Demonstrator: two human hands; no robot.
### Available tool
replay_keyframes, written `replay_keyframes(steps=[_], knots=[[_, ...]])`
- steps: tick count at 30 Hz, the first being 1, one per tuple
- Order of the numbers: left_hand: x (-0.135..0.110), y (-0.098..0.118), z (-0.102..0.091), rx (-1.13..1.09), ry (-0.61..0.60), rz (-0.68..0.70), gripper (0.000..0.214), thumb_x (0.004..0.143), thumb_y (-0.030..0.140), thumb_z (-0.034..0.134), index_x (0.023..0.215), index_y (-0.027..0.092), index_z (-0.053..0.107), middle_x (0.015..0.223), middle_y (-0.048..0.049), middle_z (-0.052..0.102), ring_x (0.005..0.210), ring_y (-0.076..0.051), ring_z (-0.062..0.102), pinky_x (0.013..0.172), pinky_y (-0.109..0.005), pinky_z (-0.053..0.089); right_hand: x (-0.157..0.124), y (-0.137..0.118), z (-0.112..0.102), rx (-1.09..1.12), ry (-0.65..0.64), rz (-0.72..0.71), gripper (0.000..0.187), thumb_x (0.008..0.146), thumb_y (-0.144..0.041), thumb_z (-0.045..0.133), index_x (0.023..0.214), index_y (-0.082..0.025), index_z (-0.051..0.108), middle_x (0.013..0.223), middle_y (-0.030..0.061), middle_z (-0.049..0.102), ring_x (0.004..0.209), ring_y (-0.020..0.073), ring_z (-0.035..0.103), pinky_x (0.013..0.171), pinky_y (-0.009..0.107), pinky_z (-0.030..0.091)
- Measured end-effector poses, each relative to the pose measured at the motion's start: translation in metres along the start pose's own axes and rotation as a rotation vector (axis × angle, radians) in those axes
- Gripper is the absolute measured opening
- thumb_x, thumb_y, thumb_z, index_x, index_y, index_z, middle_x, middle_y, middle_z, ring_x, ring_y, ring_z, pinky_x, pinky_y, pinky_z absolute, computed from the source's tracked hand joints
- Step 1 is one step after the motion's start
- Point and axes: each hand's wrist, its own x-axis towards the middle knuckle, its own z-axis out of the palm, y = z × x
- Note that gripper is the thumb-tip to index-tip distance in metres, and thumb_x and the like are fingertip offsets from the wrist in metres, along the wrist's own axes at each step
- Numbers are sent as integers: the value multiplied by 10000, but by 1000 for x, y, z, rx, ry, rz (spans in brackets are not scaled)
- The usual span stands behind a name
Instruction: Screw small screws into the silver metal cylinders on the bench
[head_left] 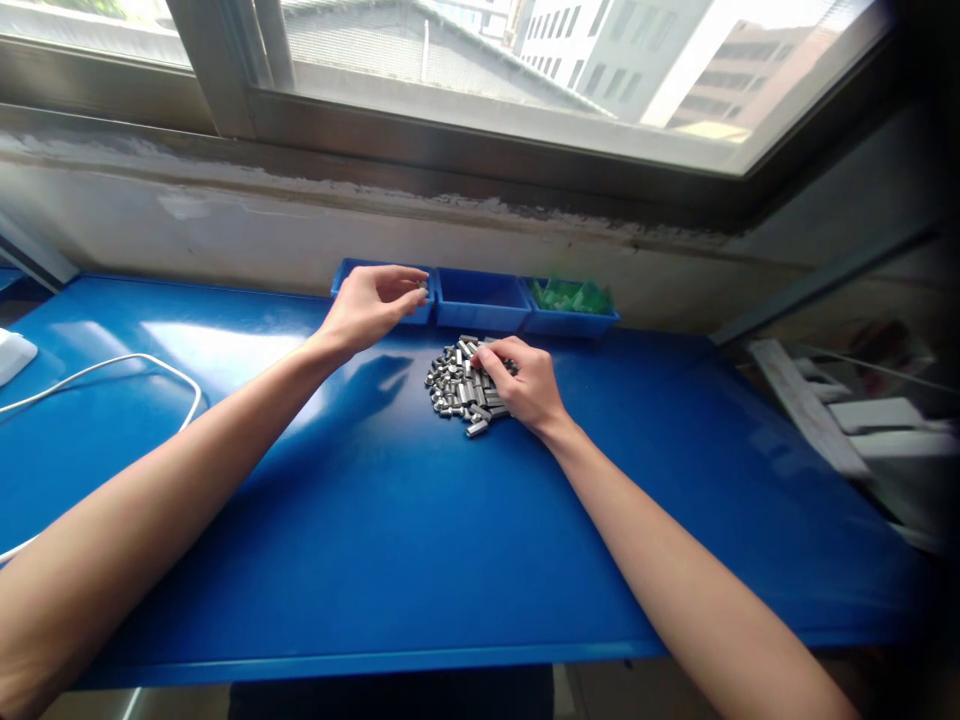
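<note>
A pile of several small metal cylinders (457, 385) lies on the blue table (390, 540) in front of three blue bins. My right hand (521, 385) rests on the right side of the pile, fingers curled onto the pieces. My left hand (371, 305) hovers over the left bin (352, 278), pinching one small metal piece (421, 292) between thumb and fingertips.
The middle bin (480, 300) looks empty; the right bin (574, 310) holds green parts. A white cable (120, 365) loops across the table's left side, by a white object (11, 355). A wall and window rise behind the bins. Grey shelving stands at right.
</note>
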Motion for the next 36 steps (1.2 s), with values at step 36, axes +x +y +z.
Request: replay_keyframes(steps=[36], knots=[[-7,-8,-1,543,-614,358,161,841,239,696,945,147,777,877,-46,764,788,-146,686,715,-215,493,0,2,2,-12,14,-24,252,950,-325,604,770,-223,747,823,35,762,826,215,685,785,343,488]])
